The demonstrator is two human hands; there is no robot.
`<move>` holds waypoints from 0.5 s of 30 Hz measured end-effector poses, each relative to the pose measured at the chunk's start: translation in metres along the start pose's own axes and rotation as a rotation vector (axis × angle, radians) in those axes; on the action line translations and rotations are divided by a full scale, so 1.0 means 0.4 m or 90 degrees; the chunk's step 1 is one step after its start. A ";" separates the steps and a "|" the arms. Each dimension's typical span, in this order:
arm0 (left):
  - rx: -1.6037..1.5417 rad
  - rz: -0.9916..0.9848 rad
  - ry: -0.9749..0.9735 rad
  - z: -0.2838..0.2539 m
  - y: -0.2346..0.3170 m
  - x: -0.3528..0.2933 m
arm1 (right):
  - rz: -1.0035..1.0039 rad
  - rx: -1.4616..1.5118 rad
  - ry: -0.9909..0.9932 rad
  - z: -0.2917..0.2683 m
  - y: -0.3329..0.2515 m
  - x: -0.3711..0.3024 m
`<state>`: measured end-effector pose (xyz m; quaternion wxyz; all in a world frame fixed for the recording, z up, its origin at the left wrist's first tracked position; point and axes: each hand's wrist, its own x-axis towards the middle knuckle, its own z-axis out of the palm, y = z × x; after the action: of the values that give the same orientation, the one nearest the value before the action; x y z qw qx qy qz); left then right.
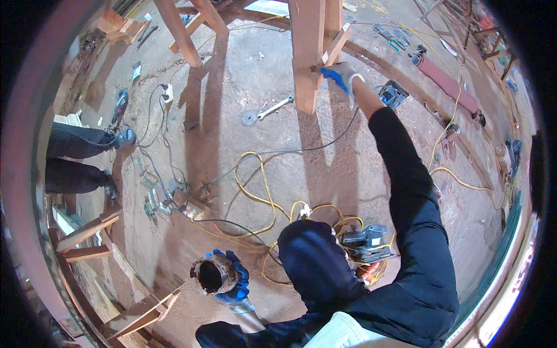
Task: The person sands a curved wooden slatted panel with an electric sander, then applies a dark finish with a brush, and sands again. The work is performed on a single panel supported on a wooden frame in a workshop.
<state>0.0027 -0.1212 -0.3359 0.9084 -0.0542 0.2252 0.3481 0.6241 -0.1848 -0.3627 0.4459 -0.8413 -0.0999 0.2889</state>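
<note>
My left hand (237, 278), in a blue-and-grey glove, is wrapped round a rusty, stained tin can (212, 275). The can's open mouth faces up and its inside looks dark. Stretched far forward, my right hand (343, 77) wears a similar glove and has its fingertips at an upright wooden leg (306, 58), where a slanting wooden piece (336, 45) meets it. Those fingers look drawn together, and anything small between them is too small to make out. Both my arms are in black sleeves.
A combination wrench (275, 108) and a round disc (249, 119) lie on the floor. Yellow hose (264, 180) and black cables loop across it. Power tools stand beside me (366, 240) and farther right (393, 94). Another person's legs (81, 142) are at left, near wooden frames (87, 238).
</note>
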 end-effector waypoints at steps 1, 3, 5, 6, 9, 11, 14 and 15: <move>0.000 -0.003 0.010 0.009 -0.019 0.014 | 0.018 -0.013 0.003 -0.023 0.004 -0.009; 0.006 -0.006 0.031 0.025 -0.044 0.029 | -0.009 -0.086 0.052 -0.067 0.044 0.002; 0.017 -0.001 0.041 0.037 -0.051 0.033 | -0.014 -0.170 0.054 -0.116 -0.010 -0.042; 0.014 -0.002 0.040 0.037 -0.060 0.041 | -0.053 -0.320 0.079 -0.113 -0.073 -0.084; 0.013 -0.017 0.050 0.038 -0.057 0.055 | -0.532 -0.534 0.214 -0.052 -0.049 -0.067; 0.011 -0.015 0.058 0.027 -0.060 0.073 | -0.451 -0.848 0.087 -0.042 -0.045 -0.082; -0.006 -0.014 0.064 0.028 -0.058 0.080 | -0.503 -0.961 0.131 -0.042 0.017 -0.109; -0.009 -0.017 0.056 0.031 -0.056 0.081 | -0.557 -0.956 0.126 -0.076 0.048 -0.104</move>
<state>0.0432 -0.1152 -0.3407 0.9019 -0.0786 0.2618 0.3344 0.6060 -0.2347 -0.3482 -0.1490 -0.8200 -0.5385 -0.1246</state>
